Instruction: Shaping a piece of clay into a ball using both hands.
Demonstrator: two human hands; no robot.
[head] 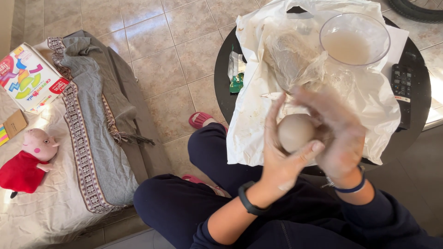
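A clay ball is held between both hands just in front of a round black surface, over the near edge of the white sheet spread across it. The left hand is cupped beneath the ball, its fingers curled up around one side; the right hand, blurred by motion, is pressed against the other side, though how tightly its fingers are closed cannot be told. Farther back on the surface, a clear bowl of cloudy water is seen beside a crumpled plastic bag, with a remote at the right edge. A risk is judged here: the ball is poised above the lap rather than squarely over the sheet, so a slackened grip could send it onto the dark trousers or the tiled floor, where it would likely be dented; a careless elbow could also tip the bowl toward the remote.
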